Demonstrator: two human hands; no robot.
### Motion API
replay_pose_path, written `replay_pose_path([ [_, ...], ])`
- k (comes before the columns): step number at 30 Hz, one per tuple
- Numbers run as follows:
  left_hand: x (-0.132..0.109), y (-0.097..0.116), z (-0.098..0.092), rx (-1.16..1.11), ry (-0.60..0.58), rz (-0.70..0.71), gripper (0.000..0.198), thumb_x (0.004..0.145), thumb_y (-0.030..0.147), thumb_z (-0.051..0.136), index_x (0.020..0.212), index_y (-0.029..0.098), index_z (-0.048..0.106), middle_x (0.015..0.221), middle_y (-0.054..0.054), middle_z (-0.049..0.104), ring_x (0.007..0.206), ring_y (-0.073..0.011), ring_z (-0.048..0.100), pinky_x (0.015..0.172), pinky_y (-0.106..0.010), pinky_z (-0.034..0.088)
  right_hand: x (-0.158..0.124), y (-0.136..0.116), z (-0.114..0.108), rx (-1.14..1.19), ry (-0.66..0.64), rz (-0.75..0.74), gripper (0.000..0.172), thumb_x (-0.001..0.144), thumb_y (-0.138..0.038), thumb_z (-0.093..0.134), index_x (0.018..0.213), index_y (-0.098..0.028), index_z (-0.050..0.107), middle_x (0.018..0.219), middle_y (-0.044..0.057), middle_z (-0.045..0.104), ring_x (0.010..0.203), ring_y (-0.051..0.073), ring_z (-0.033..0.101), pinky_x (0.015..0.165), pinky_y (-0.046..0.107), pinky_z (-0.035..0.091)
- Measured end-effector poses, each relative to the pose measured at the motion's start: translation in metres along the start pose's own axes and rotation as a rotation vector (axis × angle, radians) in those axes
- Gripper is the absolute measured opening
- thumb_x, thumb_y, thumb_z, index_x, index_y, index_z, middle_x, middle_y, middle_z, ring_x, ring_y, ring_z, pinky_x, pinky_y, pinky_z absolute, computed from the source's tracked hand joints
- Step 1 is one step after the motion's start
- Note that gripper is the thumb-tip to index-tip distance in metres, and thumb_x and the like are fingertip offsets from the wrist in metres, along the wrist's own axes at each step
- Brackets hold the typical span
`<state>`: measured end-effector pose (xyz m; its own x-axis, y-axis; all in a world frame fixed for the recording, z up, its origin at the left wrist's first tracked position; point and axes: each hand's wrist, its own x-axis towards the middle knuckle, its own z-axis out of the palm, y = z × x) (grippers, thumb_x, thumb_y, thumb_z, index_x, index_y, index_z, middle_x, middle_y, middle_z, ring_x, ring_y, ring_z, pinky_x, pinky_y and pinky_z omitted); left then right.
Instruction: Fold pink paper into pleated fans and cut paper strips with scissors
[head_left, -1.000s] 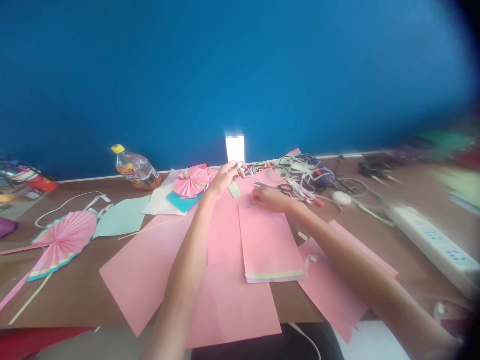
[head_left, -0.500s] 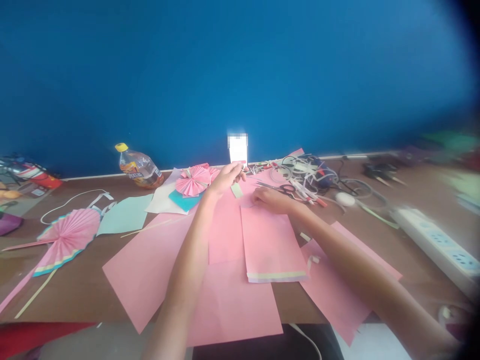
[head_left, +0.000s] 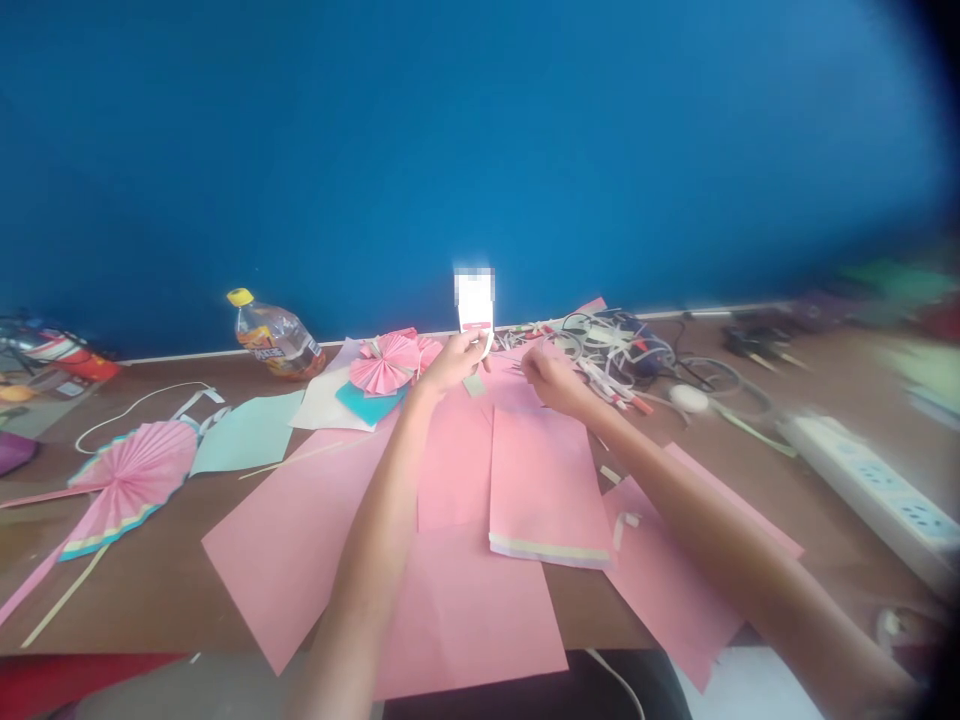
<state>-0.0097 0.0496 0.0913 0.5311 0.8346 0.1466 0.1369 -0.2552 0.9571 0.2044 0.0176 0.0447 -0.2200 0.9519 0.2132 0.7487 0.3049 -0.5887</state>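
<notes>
Narrow white strip (head_left: 488, 345), tilted

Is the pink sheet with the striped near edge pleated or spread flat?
Spread flat: the pink sheet shows a smooth face without ridges, unlike the pleated fan at far left.

Pink sheet (head_left: 549, 480) — pale yellow stripe (head_left: 551, 550), teal paper (head_left: 367, 404), blue wall (head_left: 480, 130)

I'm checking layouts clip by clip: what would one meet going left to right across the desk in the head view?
Pink fan, bottle, pink rosette, left hand, right hand, white oval object, power strip.
</notes>
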Motion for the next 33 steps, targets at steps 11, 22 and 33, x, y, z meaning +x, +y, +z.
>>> replay_pose_path([
  [11,0.005,-0.011,0.001,0.156,-0.053,-0.023,0.029,0.093,0.037,0.048,0.086,0.013,0.062,0.069,-0.002,0.059,0.058,-0.0086,0.052,0.056,-0.020,0.039,0.003,0.017,-0.003,0.065,0.019,0.231,0.010,0.072,-0.022,0.063,0.080,-0.020,0.057,0.089,0.008,0.065,0.076,0.019,0.057,0.064,0.028,0.043],
  [22,0.008,-0.022,0.018,0.324,-0.053,0.077,0.021,0.089,0.027,0.046,0.091,0.017,0.063,0.073,0.000,0.060,0.065,-0.0116,0.057,0.061,-0.022,0.040,-0.002,-0.020,-0.012,1.141,-0.320,0.510,0.038,0.092,-0.053,0.048,0.094,-0.019,0.065,0.110,0.012,0.071,0.100,0.022,0.065,0.082,0.033,0.050],
  [33,0.007,-0.013,0.029,0.592,-0.043,0.237,0.025,0.089,0.027,0.048,0.073,0.016,0.062,0.070,-0.001,0.060,0.064,-0.0132,0.048,0.061,-0.024,0.031,-0.003,-0.023,-0.014,0.997,-0.377,0.550,0.040,0.092,-0.056,0.043,0.079,-0.021,0.058,0.104,0.012,0.069,0.092,0.022,0.063,0.076,0.033,0.051],
])
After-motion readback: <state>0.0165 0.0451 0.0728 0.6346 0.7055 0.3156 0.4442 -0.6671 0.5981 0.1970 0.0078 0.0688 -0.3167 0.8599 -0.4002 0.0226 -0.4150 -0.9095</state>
